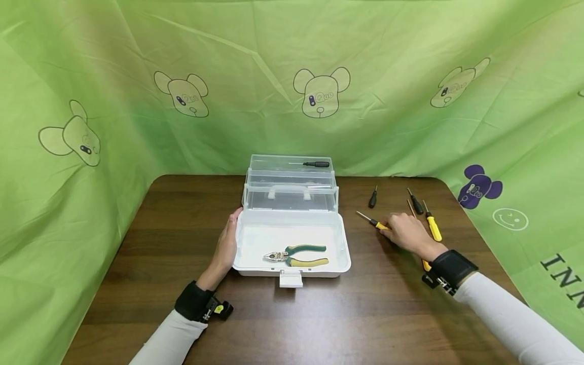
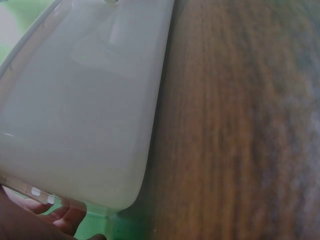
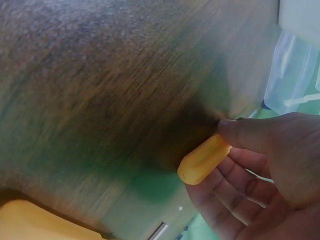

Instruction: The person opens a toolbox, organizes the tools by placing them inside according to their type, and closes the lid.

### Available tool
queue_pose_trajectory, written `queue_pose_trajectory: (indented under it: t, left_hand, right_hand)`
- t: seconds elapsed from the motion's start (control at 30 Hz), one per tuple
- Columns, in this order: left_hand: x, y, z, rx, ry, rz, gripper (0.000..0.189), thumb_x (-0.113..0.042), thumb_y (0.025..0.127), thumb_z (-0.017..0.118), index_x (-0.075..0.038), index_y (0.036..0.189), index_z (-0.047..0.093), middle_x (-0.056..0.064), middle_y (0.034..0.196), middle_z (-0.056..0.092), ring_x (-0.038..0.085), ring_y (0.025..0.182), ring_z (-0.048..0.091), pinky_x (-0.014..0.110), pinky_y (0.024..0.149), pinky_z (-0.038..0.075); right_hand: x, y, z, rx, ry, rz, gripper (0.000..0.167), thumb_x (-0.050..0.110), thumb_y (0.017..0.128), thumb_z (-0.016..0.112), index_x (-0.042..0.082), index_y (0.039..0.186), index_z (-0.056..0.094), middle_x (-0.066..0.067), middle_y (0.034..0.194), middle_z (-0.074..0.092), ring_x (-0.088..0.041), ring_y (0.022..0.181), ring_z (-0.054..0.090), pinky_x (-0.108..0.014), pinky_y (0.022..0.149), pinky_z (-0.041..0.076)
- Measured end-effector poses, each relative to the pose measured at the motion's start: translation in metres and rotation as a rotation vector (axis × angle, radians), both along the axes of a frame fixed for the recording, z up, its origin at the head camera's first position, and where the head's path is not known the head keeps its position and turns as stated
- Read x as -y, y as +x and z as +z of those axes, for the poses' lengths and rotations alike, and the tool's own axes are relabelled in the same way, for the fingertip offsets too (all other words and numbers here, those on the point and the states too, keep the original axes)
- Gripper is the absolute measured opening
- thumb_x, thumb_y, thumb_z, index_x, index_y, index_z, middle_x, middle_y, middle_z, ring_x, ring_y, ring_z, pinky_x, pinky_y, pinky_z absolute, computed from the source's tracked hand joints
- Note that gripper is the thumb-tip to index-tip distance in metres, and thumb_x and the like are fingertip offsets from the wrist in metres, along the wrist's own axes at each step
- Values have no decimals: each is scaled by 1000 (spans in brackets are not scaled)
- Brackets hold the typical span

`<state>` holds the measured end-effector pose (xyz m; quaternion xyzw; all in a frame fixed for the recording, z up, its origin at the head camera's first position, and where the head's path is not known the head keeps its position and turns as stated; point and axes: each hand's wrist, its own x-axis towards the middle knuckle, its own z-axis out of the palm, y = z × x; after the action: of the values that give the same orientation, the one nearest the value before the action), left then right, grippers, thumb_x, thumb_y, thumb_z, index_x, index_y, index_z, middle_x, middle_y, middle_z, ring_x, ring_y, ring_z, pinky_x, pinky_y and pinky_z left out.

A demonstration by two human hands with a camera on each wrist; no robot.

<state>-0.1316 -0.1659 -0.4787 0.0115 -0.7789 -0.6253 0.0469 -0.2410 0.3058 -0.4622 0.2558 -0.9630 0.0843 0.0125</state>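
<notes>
A white plastic toolbox [image 1: 257, 273] stands open on the table, its clear tiered trays [image 1: 292, 199] raised at the back. Along its left side rests my left hand [image 1: 226, 246]; the left wrist view has the fingers [image 2: 70, 220] at a corner of the box wall. Combination pliers [image 1: 307, 263] with green and yellow handles lie inside. To the right of the box, my right hand [image 1: 406, 230] pinches a yellow-and-black screwdriver [image 1: 379, 224] low over the table. Its yellow handle end [image 3: 202, 161] shows between thumb and fingers in the right wrist view, its shaft pointing toward the box.
Two short black screwdrivers [image 1: 373, 198] and a yellow-handled one [image 1: 433, 227] lie on the table at right. Another yellow handle [image 1: 426, 265] is partly hidden under my right wrist. A black screwdriver [image 1: 317, 164] sits in the top tray. Green cloth [image 1: 255, 101] hangs behind the table.
</notes>
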Motion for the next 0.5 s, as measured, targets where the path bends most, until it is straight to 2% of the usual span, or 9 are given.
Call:
queue_pose_trajectory:
  t: [0.2,0.5]
  left_hand:
    - [-1,-1,-1,-6,1,6,61,-33,119,12,5,163,29,25,170,28,38,160,20,56,130,14]
    - [-1,-1,0,-7,1,17,62,-34,119,12,5,163,30,26,170,29,40,159,22,58,129,15]
  right_hand:
    - [0,2,0,-2,-2,11,7,9,90,82,9,89,75,-3,78,68,-25,67,66,-47,52,49]
    - [0,5,3,8,1,24,6,8,90,81,8,88,75,-3,77,68,-19,63,62,-41,51,48]
